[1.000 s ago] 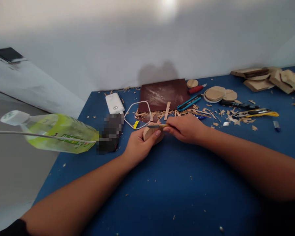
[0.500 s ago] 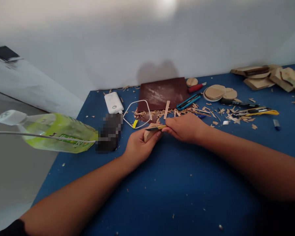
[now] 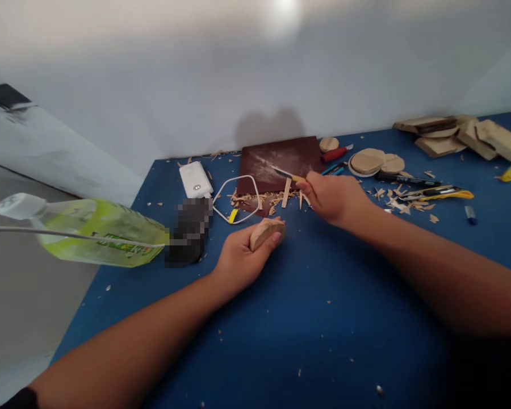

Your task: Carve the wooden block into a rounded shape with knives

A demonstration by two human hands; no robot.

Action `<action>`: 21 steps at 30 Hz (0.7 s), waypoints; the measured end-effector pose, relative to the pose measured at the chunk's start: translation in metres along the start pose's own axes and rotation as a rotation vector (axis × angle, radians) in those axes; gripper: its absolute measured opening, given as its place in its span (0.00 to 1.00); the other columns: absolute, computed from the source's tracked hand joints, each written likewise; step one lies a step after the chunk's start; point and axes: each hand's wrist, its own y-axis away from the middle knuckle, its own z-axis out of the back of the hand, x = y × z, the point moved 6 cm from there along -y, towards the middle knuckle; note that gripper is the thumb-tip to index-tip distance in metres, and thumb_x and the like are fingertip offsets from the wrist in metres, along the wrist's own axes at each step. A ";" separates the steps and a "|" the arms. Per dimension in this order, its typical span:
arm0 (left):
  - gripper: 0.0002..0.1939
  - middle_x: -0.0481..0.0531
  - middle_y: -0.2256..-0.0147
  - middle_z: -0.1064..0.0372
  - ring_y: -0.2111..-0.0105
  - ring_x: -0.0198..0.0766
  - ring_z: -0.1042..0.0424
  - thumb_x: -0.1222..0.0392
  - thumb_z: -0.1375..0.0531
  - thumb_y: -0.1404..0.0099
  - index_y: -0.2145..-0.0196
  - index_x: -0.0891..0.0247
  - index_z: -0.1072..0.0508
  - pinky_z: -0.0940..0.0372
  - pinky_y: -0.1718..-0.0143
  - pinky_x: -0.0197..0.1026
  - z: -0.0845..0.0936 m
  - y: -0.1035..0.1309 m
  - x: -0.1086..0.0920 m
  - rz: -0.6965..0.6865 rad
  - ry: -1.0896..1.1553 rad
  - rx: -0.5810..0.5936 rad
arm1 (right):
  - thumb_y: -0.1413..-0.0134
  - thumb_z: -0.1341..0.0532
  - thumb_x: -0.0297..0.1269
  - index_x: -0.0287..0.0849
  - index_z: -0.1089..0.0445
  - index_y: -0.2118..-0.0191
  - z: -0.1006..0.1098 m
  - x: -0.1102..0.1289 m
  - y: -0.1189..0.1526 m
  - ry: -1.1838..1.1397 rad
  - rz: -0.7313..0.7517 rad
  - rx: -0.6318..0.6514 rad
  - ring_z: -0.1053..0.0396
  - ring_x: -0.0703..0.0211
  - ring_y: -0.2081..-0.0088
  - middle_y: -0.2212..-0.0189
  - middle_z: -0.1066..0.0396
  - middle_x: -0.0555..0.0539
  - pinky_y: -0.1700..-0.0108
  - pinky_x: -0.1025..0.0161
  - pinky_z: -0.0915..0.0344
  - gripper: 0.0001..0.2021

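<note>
Near the middle of the blue table, my left hand (image 3: 242,255) is closed around a rounded piece of pale wood (image 3: 264,233), its thumb pressed on the lower side. Up and to the right, my right hand (image 3: 332,196) grips the light handle of a carving knife (image 3: 287,174). The blade points left over the dark red sheet (image 3: 276,156), apart from the wood. Wood shavings (image 3: 270,200) and a flat wooden strip (image 3: 287,193) lie between the hands and the sheet.
On the left are a green-labelled bottle (image 3: 102,232), a dark pixelated object (image 3: 190,233), a white power bank (image 3: 196,179) and a looped cable (image 3: 259,196). Wooden discs (image 3: 367,161), a red-handled knife (image 3: 335,154), a yellow cutter (image 3: 447,193) and wood blocks (image 3: 500,139) lie right.
My right hand has lifted the knife off the wood and moved it up and to the right. My left hand still holds the wood in nearly the same place.
</note>
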 end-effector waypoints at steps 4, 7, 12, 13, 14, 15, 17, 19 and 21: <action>0.19 0.53 0.58 0.15 0.59 0.47 0.19 0.45 0.33 0.30 0.50 0.60 0.16 0.25 0.56 0.45 0.006 -0.001 0.005 0.004 -0.081 -0.077 | 0.21 0.61 0.53 0.40 0.28 0.52 -0.004 0.021 0.010 -0.053 0.249 0.038 0.24 0.47 0.67 0.63 0.19 0.38 0.68 0.58 0.54 0.29; 0.17 0.49 0.70 0.20 0.72 0.40 0.26 0.45 0.33 0.31 0.57 0.62 0.15 0.31 0.70 0.39 0.007 -0.003 0.008 0.010 -0.108 -0.077 | 0.22 0.59 0.53 0.40 0.28 0.55 -0.008 0.031 0.016 -0.100 0.383 0.081 0.28 0.50 0.70 0.66 0.20 0.40 0.68 0.58 0.57 0.28; 0.15 0.49 0.68 0.20 0.71 0.38 0.27 0.47 0.31 0.32 0.59 0.62 0.14 0.32 0.68 0.38 0.002 -0.002 0.002 0.017 -0.013 -0.033 | 0.22 0.59 0.57 0.41 0.27 0.57 -0.009 0.036 0.018 -0.096 0.521 0.123 0.30 0.52 0.72 0.68 0.20 0.41 0.69 0.58 0.61 0.30; 0.14 0.50 0.66 0.19 0.69 0.39 0.25 0.48 0.31 0.33 0.59 0.61 0.14 0.31 0.66 0.39 0.001 -0.002 0.001 0.019 -0.005 -0.012 | 0.23 0.59 0.57 0.41 0.27 0.56 -0.009 0.037 0.018 -0.089 0.532 0.128 0.30 0.52 0.71 0.68 0.20 0.41 0.69 0.58 0.61 0.30; 0.13 0.50 0.65 0.19 0.67 0.40 0.25 0.49 0.30 0.33 0.59 0.61 0.14 0.31 0.65 0.39 -0.001 -0.002 0.000 0.020 -0.003 0.009 | 0.23 0.60 0.58 0.42 0.27 0.56 -0.009 0.037 0.018 -0.080 0.536 0.132 0.30 0.52 0.71 0.68 0.21 0.42 0.69 0.58 0.61 0.31; 0.13 0.50 0.65 0.19 0.67 0.40 0.25 0.49 0.30 0.33 0.59 0.61 0.14 0.31 0.65 0.39 -0.002 -0.002 0.000 0.023 -0.004 0.028 | 0.23 0.60 0.58 0.42 0.27 0.56 -0.009 0.037 0.018 -0.070 0.536 0.136 0.30 0.52 0.71 0.69 0.21 0.42 0.69 0.58 0.62 0.31; 0.13 0.50 0.68 0.21 0.69 0.38 0.27 0.49 0.30 0.33 0.62 0.62 0.15 0.33 0.67 0.39 -0.003 -0.002 0.000 0.031 -0.005 0.057 | 0.23 0.60 0.59 0.42 0.27 0.57 -0.009 0.038 0.018 -0.050 0.536 0.142 0.30 0.52 0.72 0.70 0.21 0.42 0.69 0.58 0.62 0.31; 0.13 0.49 0.70 0.24 0.71 0.36 0.29 0.49 0.30 0.33 0.64 0.62 0.16 0.36 0.70 0.38 -0.003 -0.002 -0.001 0.024 0.006 0.073 | 0.23 0.60 0.59 0.42 0.27 0.58 -0.009 0.038 0.018 -0.039 0.542 0.143 0.30 0.52 0.72 0.71 0.22 0.42 0.69 0.58 0.63 0.32; 0.13 0.48 0.71 0.26 0.72 0.35 0.31 0.50 0.31 0.33 0.66 0.63 0.18 0.36 0.70 0.37 -0.004 -0.003 -0.002 0.003 0.015 0.088 | 0.23 0.59 0.59 0.42 0.27 0.58 -0.008 0.038 0.019 -0.040 0.549 0.139 0.29 0.52 0.72 0.71 0.22 0.42 0.69 0.58 0.62 0.31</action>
